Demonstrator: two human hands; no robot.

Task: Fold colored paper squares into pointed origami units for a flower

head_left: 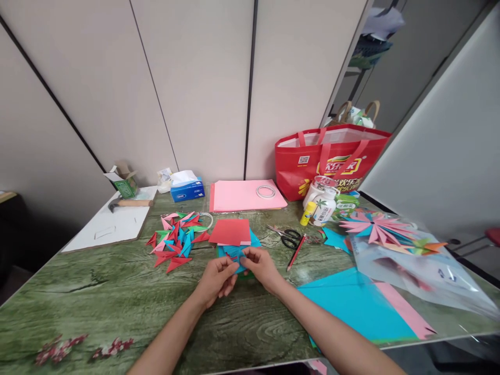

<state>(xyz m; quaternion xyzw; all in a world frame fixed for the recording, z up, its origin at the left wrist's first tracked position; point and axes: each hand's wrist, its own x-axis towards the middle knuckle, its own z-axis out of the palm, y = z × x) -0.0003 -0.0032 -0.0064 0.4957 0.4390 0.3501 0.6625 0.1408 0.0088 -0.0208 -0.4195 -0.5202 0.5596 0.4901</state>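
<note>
Between my two hands is a small piece of folded blue paper (235,253), pinched at both sides. My left hand (217,278) grips its left edge with thumb and fingers, and my right hand (262,266) grips its right edge. Part of the fold is hidden by my fingertips. Just beyond my hands lies a red paper square (229,231), resting over blue and pink sheets. To the left is a loose pile of folded paper pieces (180,240) in red, pink, blue and green.
Scissors (287,237) and a red pencil (297,252) lie right of my hands. Farther right are a glue stick (308,213), blue paper sheets (351,302) and a paper flower (375,229). Pink paper (238,195), a tissue box (187,190), a hammer (133,203) and a red bag (289,164) stand behind.
</note>
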